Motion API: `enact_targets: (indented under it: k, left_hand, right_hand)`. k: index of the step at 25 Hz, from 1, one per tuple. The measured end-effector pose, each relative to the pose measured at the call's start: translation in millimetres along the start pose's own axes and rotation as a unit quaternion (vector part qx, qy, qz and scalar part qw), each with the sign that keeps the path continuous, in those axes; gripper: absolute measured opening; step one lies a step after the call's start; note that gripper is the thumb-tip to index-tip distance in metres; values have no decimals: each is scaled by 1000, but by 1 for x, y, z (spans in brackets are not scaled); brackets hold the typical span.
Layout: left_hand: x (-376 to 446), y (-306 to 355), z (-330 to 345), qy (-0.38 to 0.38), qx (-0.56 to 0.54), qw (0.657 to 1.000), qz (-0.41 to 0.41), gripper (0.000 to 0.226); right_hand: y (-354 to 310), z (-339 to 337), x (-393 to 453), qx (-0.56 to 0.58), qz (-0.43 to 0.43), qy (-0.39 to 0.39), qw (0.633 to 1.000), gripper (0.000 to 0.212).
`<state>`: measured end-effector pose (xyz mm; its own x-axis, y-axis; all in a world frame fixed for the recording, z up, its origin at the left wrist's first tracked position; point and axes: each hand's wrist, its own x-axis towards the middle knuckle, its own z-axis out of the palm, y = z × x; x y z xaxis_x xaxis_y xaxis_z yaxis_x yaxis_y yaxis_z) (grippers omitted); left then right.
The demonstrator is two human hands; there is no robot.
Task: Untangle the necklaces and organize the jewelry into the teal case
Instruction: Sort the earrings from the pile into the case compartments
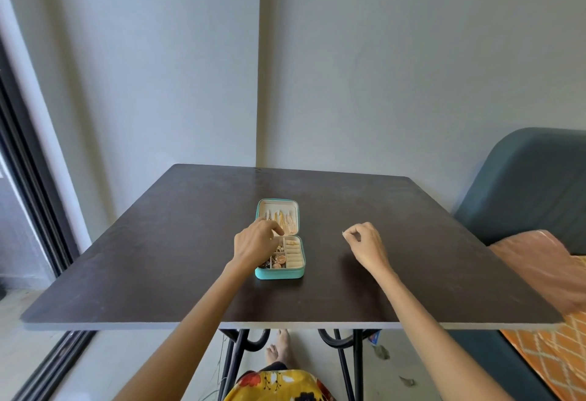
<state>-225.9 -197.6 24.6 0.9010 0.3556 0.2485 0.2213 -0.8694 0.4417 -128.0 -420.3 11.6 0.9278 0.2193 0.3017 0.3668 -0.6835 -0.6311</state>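
You look nearly done: the teal case (280, 269) lies open mid-table (158, 258), necklaces (283, 220) hanging straight in its lid, small pieces (275, 259) filling the tray. Nothing loose shows on the table. Your left hand (255, 240) reaches over the case, fingers curled; whether it pinches anything, you can't tell. Your right hand (364, 243) hovers beside, loosely curled, apparently empty.
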Motion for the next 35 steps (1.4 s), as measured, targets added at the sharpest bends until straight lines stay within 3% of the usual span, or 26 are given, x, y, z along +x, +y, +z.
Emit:
enact_targets:
  k: [3,6,12,22,26,35]
  left_hand:
    - [-4,0,3,-14,-16,1000,4,17]
    - [-11,1,10,-24,-11,1000,13,18]
    - [-16,-3,15,2,38,998,41,23]
    - [-15,-6,15,7,37,998,44,26]
    - [-17,-5,15,10,35,998,44,25]
    - [-16,-2,15,7,77,995,62,27]
  right_hand:
    - [-45,4,-2,104,-11,-122,987,19]
    - [-80,10,1,103,22,-268,958,22]
    - [-101,18,7,-28,-11,-343,939,38]
    - [-101,34,13,-134,-79,-347,925,40]
    - [-90,39,8,-64,-72,-266,959,14]
    - [-66,49,-2,79,-5,-191,978,25]
